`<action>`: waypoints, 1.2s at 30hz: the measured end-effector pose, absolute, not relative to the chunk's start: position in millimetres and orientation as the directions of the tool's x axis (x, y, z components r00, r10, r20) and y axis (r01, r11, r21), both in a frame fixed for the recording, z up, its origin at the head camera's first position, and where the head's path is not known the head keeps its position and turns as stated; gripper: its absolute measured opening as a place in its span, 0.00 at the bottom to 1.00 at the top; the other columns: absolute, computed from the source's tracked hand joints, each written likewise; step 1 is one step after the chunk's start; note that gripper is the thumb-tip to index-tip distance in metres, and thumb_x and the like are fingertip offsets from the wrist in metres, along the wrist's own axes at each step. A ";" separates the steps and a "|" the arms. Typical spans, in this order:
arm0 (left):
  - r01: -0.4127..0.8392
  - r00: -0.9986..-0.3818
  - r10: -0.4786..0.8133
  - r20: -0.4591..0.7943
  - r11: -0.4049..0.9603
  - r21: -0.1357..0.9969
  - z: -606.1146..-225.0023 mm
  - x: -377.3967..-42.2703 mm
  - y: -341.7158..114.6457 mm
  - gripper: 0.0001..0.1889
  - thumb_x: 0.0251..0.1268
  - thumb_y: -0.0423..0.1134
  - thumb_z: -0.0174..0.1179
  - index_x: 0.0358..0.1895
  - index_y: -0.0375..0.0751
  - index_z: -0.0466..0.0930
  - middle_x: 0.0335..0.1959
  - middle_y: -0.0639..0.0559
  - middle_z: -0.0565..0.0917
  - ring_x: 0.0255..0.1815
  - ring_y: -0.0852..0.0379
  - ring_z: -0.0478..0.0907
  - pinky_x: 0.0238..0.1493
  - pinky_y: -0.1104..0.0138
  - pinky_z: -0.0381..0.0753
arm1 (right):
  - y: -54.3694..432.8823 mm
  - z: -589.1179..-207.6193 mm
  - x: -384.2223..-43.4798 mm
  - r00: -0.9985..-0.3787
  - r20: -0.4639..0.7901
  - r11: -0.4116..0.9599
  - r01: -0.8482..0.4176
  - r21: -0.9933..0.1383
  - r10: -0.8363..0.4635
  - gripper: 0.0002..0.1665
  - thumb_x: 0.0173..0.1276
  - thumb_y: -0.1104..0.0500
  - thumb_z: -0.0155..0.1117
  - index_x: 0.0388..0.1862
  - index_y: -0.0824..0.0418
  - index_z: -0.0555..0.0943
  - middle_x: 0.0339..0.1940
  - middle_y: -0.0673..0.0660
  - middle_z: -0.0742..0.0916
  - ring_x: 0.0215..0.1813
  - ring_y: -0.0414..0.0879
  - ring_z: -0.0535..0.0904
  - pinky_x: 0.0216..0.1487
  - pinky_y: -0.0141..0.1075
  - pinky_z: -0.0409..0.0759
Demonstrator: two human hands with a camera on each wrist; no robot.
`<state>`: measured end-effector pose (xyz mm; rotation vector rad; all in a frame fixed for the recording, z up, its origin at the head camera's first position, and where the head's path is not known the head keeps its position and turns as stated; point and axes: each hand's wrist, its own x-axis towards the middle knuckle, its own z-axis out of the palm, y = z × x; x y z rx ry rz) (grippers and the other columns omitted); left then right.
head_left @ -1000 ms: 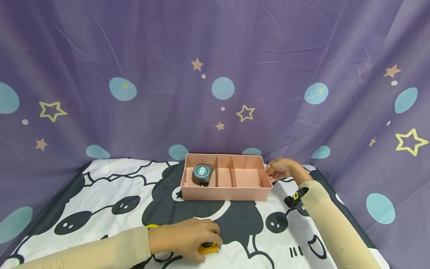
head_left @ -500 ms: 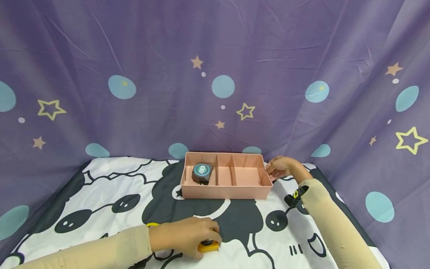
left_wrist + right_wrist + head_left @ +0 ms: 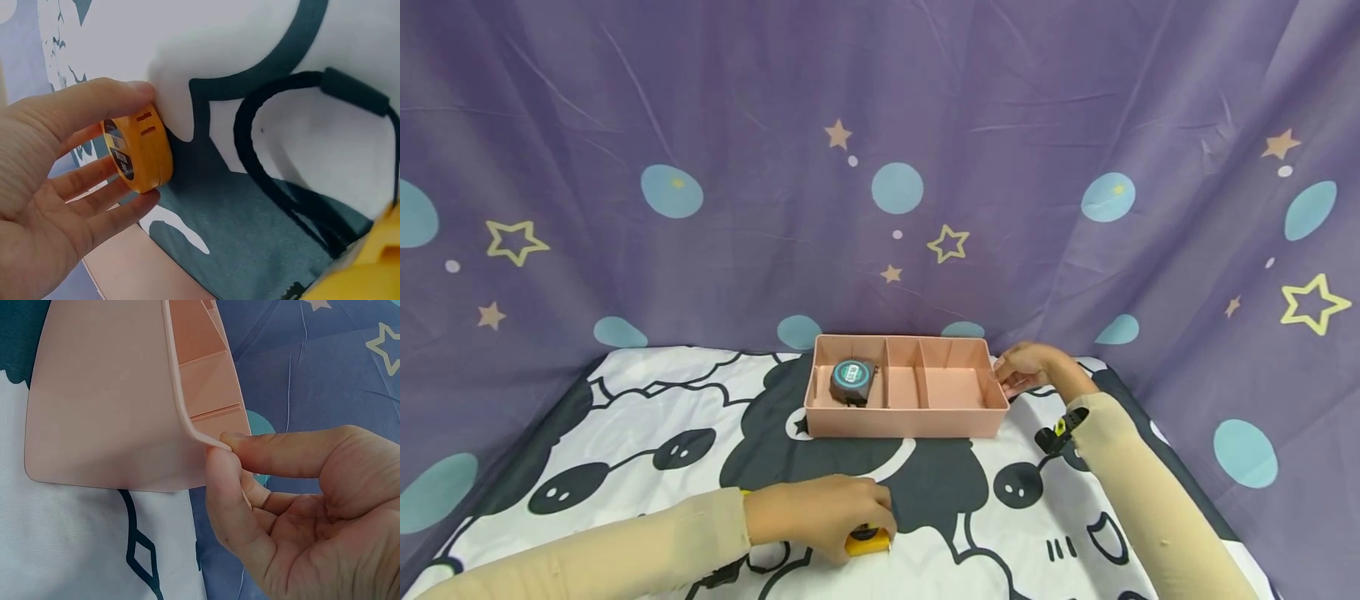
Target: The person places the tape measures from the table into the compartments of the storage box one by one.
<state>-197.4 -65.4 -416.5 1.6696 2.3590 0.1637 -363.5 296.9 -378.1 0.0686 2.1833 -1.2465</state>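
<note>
My left hand (image 3: 823, 512) grips a yellow tape measure (image 3: 147, 153) low over the cloth, in front of the box. In the left wrist view the thumb lies on one edge of its case and the fingers bear on the opposite side. My right hand (image 3: 1030, 369) is at the right end of a pink divided box (image 3: 902, 423). Thumb and forefinger pinch the box's rim there, as the right wrist view shows. A dark tape measure (image 3: 852, 382) with a teal round face sits in the box's left compartment; the middle and right compartments hold nothing.
A black-and-white cartoon-print cloth (image 3: 647, 508) covers the table. Behind the box hangs a purple curtain (image 3: 737, 275) with stars and blue spots. A black cord loop (image 3: 244, 137) and a blurred yellow object (image 3: 362, 275) show close to the left wrist camera.
The head view has tilted down slightly, so everything sits a little higher. My left hand shifts slightly right with the yellow tape measure; my right hand keeps its hold on the box.
</note>
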 end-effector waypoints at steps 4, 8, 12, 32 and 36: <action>0.914 -0.311 0.939 -0.145 0.338 0.223 -414.8 -197.2 -64.0 0.29 0.44 0.33 0.80 0.53 0.58 0.86 0.45 0.61 0.81 0.40 0.71 0.72 0.42 0.80 0.74 | 296.1 -377.0 -363.0 -0.803 -0.539 0.562 0.332 -0.758 -0.253 0.07 0.72 0.70 0.54 0.45 0.71 0.76 0.25 0.51 0.82 0.30 0.40 0.81 0.38 0.30 0.84; 0.919 -0.304 0.940 -0.154 0.332 0.214 -413.1 -198.1 -62.5 0.28 0.44 0.34 0.80 0.53 0.57 0.86 0.44 0.61 0.82 0.38 0.71 0.71 0.40 0.81 0.73 | 296.5 -375.7 -364.4 -0.803 -0.537 0.563 0.327 -0.759 -0.258 0.07 0.73 0.70 0.54 0.46 0.72 0.75 0.25 0.51 0.82 0.30 0.40 0.81 0.39 0.30 0.84; 0.929 -0.296 0.943 -0.152 0.321 0.183 -410.5 -198.4 -60.7 0.27 0.44 0.36 0.80 0.53 0.58 0.86 0.43 0.61 0.81 0.37 0.71 0.70 0.38 0.82 0.71 | 297.0 -373.9 -365.1 -0.801 -0.536 0.557 0.326 -0.764 -0.267 0.09 0.73 0.69 0.54 0.49 0.73 0.74 0.26 0.51 0.82 0.31 0.40 0.81 0.39 0.31 0.85; 0.950 -0.284 0.959 -0.020 0.278 -0.140 -395.2 -203.7 -48.9 0.28 0.49 0.56 0.75 0.57 0.59 0.81 0.44 0.57 0.77 0.40 0.64 0.68 0.35 0.77 0.68 | 294.3 -369.6 -364.0 -0.801 -0.544 0.557 0.340 -0.758 -0.251 0.08 0.72 0.69 0.54 0.47 0.72 0.74 0.26 0.52 0.81 0.31 0.40 0.81 0.39 0.31 0.85; 0.946 -0.289 0.957 -0.017 0.283 -0.159 -393.9 -204.1 -47.6 0.30 0.49 0.58 0.74 0.58 0.58 0.80 0.48 0.55 0.78 0.42 0.62 0.69 0.37 0.75 0.71 | 294.4 -371.5 -362.9 -0.797 -0.550 0.557 0.347 -0.755 -0.249 0.09 0.72 0.69 0.54 0.48 0.72 0.74 0.25 0.52 0.82 0.30 0.40 0.81 0.38 0.30 0.85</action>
